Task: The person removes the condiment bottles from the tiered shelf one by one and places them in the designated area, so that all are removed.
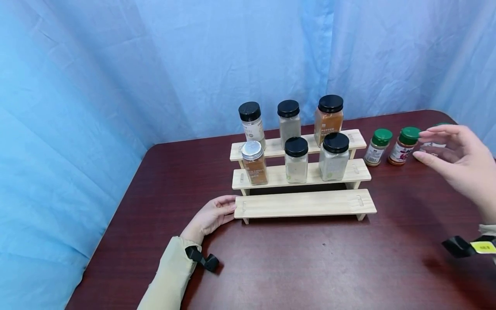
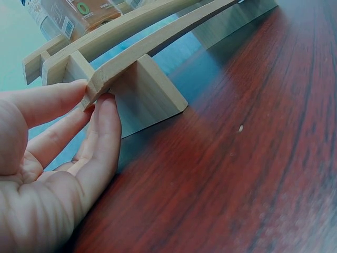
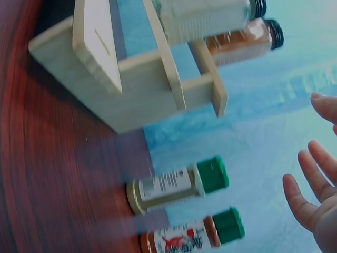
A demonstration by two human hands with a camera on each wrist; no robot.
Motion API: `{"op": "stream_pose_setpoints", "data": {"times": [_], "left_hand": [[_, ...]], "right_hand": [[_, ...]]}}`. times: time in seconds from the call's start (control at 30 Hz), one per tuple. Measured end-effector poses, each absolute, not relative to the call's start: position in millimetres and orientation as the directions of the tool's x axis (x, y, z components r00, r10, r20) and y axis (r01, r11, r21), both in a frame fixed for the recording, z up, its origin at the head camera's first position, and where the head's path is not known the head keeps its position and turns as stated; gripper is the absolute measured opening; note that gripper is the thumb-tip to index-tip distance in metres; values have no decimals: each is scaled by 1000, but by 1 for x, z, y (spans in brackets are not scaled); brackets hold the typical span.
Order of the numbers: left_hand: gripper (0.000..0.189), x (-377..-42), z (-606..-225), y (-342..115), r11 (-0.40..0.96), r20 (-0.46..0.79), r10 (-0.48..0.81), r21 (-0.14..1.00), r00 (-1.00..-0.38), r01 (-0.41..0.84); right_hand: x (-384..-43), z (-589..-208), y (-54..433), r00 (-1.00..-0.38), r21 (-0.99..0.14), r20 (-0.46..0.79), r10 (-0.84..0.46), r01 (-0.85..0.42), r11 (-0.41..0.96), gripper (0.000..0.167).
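My left hand point(image 1: 211, 216) pinches the left end of the lowest step of a three-step wooden spice rack point(image 1: 306, 204). In the left wrist view, the fingers and thumb of that hand point(image 2: 63, 163) meet the board's end from above and below. Over on the right, my right hand point(image 1: 461, 157) hovers with thumb and fingers spread, holding nothing. It is beside a red-labelled spice jar point(image 1: 401, 146) and partly hides another green-capped jar point(image 1: 441, 124). A third green-capped jar point(image 1: 376, 147) stands nearer the rack. The right wrist view shows the hand point(image 3: 324, 211) apart from the jars.
On the top step stand three black-capped jars, one of them orange pepper point(image 1: 328, 122). The middle step bears a silver-capped jar point(image 1: 255, 168) and two black-capped jars point(image 1: 296, 165). Blue curtains point(image 1: 217, 64) hang behind the dark red wooden table point(image 1: 294, 267).
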State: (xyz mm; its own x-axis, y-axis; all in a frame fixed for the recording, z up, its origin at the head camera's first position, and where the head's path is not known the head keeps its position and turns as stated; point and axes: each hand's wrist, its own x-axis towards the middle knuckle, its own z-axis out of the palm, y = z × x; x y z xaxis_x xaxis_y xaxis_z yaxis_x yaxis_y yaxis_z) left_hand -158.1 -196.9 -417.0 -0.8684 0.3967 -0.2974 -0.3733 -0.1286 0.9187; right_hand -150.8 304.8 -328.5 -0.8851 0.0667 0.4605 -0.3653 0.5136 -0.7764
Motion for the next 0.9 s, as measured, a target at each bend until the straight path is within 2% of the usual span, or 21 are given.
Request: {"op": "stream_pose_setpoints", "data": {"times": [0.17,0.4,0.73,0.9], "left_hand": [[31,-158,-416,-197,-132,-297,396,918,-869,-374],[31,-157,-415,-197,-140,-299,394,915,-869,-378],[34,-158,-416,-196,-127,-314,381,914,-870,-385],[31,-157,-416,-197,-134,-302,386,917,-872,-377]], "right_hand": [[-147,-327,291,-888,-746,459,18,-375,551,55],[-144,-324,270,-885,-765,461,-63,-432,477,56],[-147,-322,240,-819,-727,524,-232,-572,379,77],[-150,-324,228,-835,-733,496,-238,-550,401,76]]}}
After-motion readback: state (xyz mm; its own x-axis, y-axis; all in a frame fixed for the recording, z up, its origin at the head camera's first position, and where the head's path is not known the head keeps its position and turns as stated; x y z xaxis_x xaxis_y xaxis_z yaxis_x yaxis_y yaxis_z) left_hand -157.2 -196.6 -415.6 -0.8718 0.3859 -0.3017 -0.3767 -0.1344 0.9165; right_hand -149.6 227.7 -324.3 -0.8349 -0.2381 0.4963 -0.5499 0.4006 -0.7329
